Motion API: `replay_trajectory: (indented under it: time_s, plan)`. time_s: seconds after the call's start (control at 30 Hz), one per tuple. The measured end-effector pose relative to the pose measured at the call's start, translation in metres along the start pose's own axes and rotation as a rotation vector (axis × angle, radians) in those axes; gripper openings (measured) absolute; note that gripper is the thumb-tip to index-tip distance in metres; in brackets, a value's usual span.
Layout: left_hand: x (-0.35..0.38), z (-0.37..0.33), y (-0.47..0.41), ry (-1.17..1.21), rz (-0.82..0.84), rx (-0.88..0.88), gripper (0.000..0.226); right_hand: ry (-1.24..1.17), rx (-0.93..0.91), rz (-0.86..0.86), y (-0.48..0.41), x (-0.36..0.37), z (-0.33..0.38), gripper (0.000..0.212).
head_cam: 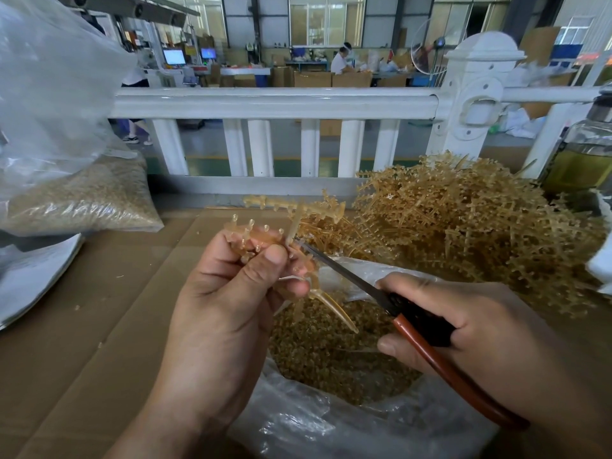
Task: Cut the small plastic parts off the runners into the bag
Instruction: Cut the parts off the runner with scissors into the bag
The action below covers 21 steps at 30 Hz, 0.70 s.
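Note:
My left hand (228, 303) pinches a translucent amber runner (265, 235) with small parts on its branches, held above an open clear plastic bag (331, 422). The bag holds a heap of cut small parts (331, 352). My right hand (480, 332) grips red-handled cutters (424, 329), whose thin blades reach up-left and their tip meets the runner beside my left thumb. One long runner stem hangs down from my left hand over the bag.
A big tangled pile of uncut runners (463, 226) lies at the right on brown cardboard (99, 326). A filled clear bag of parts (82, 200) sits at the left. A white railing (298, 104) stands behind, and a glass bottle (583, 157) at far right.

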<state>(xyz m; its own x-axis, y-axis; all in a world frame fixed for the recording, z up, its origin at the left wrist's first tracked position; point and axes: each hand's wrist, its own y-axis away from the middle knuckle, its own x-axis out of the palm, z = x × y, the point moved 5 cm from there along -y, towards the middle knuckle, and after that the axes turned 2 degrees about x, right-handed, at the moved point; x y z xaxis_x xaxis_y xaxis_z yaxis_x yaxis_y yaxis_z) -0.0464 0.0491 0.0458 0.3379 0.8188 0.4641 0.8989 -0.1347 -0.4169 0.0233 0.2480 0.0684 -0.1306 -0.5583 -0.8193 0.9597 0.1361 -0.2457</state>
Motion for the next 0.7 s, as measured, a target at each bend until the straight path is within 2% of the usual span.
replay_trajectory:
  time_s: [0.4,0.57,0.7]
  plan:
    - [-0.0015,0.0008,0.0001,0.020,-0.001,-0.011,0.009,0.026,-0.033,-0.017,-0.0007,-0.0006,0.0011,0.063]
    - [-0.0022,0.0012,0.0004,0.021,0.000,-0.008,0.009,0.085,-0.062,-0.050,-0.0008,-0.0027,0.0024,0.053]
    - [-0.0020,0.0005,-0.0004,0.031,-0.001,0.002,0.008,0.076,-0.056,-0.031,-0.0010,-0.0025,0.0018,0.061]
